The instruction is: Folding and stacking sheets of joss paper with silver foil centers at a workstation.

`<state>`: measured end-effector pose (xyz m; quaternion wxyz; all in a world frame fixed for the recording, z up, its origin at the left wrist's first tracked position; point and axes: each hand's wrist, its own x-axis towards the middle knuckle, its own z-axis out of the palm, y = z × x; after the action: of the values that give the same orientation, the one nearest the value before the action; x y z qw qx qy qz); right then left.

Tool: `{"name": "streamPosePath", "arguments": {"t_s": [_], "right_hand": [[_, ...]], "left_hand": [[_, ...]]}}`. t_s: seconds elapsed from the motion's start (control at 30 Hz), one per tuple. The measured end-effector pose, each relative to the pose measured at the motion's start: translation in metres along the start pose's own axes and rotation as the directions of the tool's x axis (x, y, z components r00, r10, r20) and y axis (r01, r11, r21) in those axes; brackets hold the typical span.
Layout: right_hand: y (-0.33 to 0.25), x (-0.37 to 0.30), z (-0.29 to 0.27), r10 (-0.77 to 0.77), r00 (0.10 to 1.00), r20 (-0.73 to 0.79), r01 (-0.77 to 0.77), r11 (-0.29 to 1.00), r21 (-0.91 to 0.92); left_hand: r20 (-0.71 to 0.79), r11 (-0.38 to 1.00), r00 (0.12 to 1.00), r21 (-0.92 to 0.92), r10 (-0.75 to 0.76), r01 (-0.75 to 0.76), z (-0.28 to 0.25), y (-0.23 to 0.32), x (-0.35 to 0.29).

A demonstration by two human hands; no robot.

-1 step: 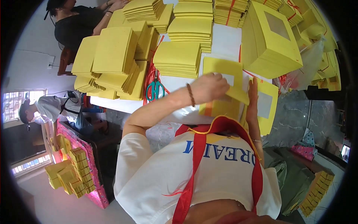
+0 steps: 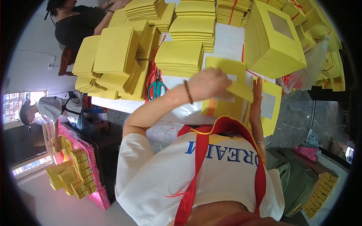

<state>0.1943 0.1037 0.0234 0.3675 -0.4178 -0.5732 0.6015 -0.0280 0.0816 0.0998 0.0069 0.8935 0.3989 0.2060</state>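
Several paper stacks (image 2: 113, 49) at far left look folded; this yellow flap (image 2: 242, 94) seems unfinished, half-turned. Your left hand (image 2: 211, 85) curls, grip unclear; your right hand (image 2: 256, 98) is straight-fingered.

And there on the counter (image 2: 229, 39), the teal-handled scissors (image 2: 156, 89), lying right beside a tangle of red ribbon (image 2: 151, 77)! Across to the right, a clear plastic bag (image 2: 312, 60) slumps near the edge, above the grey marbled floor (image 2: 298, 115). Upper left, a person in a black top (image 2: 81, 28), a brown chair (image 2: 67, 62) just behind! Lower down, a co-worker in a white shirt (image 2: 51, 108) leans over pink cloth (image 2: 95, 165), a bright window (image 2: 22, 100) close by. Lower right: a rumpled green cover (image 2: 301, 175), and a pink bundle (image 2: 306, 153) near it!
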Motion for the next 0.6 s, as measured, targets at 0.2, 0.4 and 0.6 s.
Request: {"name": "streamPosePath", "arguments": {"t_s": [0.2,0.4,0.6], "right_hand": [[0.011,-0.015,-0.004,-0.268,0.948,0.173,0.319,0.818,-0.478],[0.023,-0.018,0.007,-0.214,0.971,0.105,0.236,0.797,-0.556],[0.029,-0.018,0.002,-0.239,0.971,0.026,0.212,0.799,-0.562]], "left_hand": [[-0.126,0.913,0.982,0.367,-0.141,0.178,-0.050,-0.078,-0.036],[-0.065,0.876,0.941,0.347,-0.333,0.334,-0.007,-0.120,-0.090],[-0.141,0.855,0.932,0.372,-0.333,0.362,-0.010,-0.112,-0.096]]}}
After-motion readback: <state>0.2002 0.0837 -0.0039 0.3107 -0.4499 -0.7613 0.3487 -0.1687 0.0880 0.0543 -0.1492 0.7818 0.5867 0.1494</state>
